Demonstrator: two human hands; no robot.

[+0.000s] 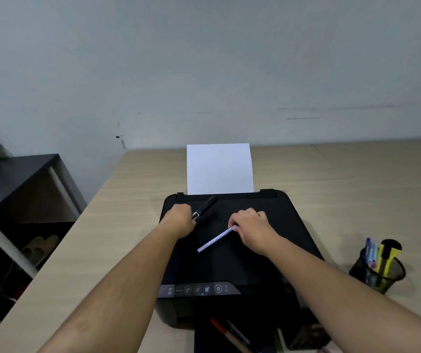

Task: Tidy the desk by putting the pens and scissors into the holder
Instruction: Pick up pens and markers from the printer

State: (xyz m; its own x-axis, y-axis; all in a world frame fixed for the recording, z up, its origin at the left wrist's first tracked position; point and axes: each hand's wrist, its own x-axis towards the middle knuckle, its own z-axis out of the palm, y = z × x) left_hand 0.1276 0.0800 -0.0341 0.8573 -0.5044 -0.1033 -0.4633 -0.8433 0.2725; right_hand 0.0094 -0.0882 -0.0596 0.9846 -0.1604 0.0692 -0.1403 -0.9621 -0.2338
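Both hands are over the lid of a black printer [255, 256]. My left hand [180, 220] is closed around a black pen [205, 208] that sticks out up and to the right. My right hand [252, 230] grips one end of a blue-and-white striped pen [215, 239], which slants down to the left just over the lid. The black mesh holder [380, 272] stands on the desk at the right; it has blue pens and a yellow-and-black item in it. Near the bottom edge, more pens [226, 331], one of them orange, lie on the printer's front tray. No scissors are visible.
A white sheet [219, 169] stands upright in the printer's rear feed. The light wooden desk [127, 200] meets a grey wall at the back. A black shelf unit [18, 182] stands to the left of the desk.
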